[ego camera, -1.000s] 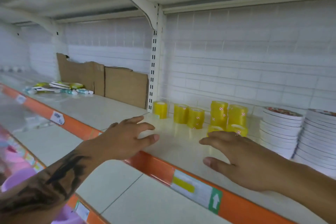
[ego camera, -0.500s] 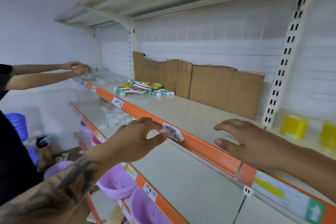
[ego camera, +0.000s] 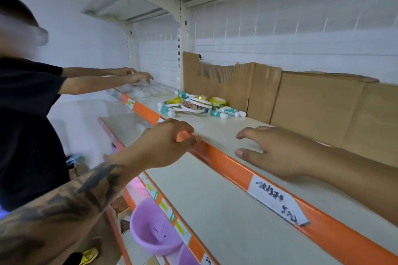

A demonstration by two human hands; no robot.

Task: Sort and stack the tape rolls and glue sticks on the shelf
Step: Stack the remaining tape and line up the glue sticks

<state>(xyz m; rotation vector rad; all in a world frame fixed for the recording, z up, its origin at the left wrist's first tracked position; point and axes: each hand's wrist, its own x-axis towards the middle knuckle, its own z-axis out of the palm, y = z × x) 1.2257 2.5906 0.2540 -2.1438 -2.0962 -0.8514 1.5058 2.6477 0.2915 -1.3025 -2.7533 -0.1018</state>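
Observation:
A loose heap of tape rolls point(ego camera: 195, 104) and green-and-white glue sticks point(ego camera: 218, 113) lies on the shelf point(ego camera: 217, 131) in front of brown cardboard. Yellow tape rolls point(ego camera: 217, 100) sit at the back of the heap. My left hand point(ego camera: 161, 144) hovers at the shelf's orange front edge, fingers loosely curled, holding nothing. My right hand point(ego camera: 273, 150) hangs palm down over the shelf, fingers spread, empty. Both hands are short of the heap, which is farther back and to the left.
Cardboard sheets point(ego camera: 301, 97) lean against the back wall. Another person point(ego camera: 28, 114) stands at the left, both hands reaching onto the same shelf farther along. Purple plastic bowls point(ego camera: 150, 228) sit on a lower shelf. A handwritten price label point(ego camera: 277, 200) is on the orange rail.
My view has swung left along the shelf, away from the standing yellow tape rolls and plates. The heap of tape and glue sticks is now nearer. Both hands stay empty and extended.

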